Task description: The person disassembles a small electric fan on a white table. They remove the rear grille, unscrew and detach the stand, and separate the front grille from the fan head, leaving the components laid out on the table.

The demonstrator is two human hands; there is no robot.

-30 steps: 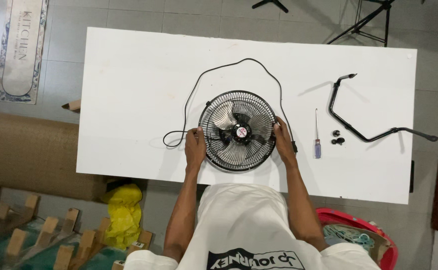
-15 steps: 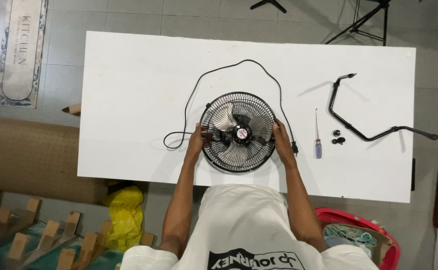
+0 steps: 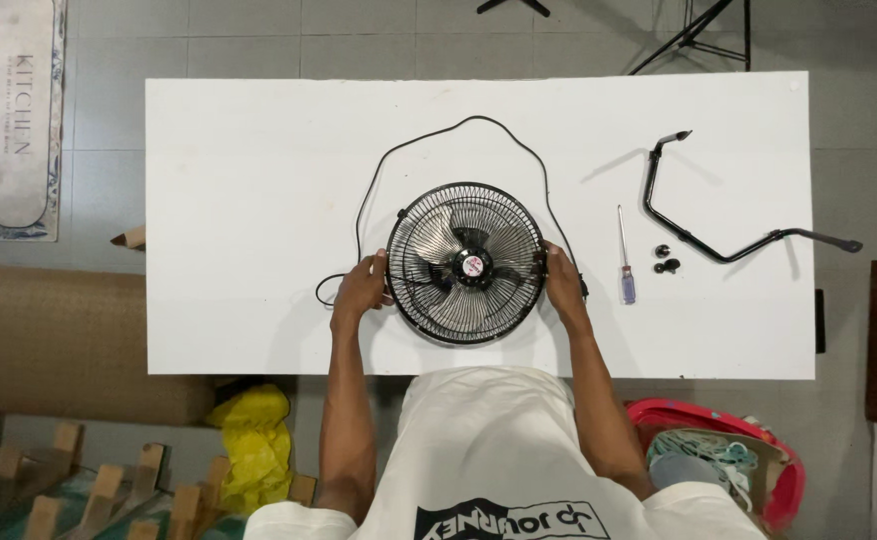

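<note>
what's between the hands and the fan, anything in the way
Nothing visible. The left hand is on the left rim of the fan and the right hand on its right rim, both in direct contact. The black cord loops behind the fan, and the screwdriver lies apart to the right.

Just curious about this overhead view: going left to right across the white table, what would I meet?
Left hand → black fan → right hand → screwdriver → two black knobs → bent black stand bracket.

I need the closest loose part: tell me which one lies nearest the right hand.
The screwdriver, just beside the right hand; the knobs and bent stand lie farther.
</note>
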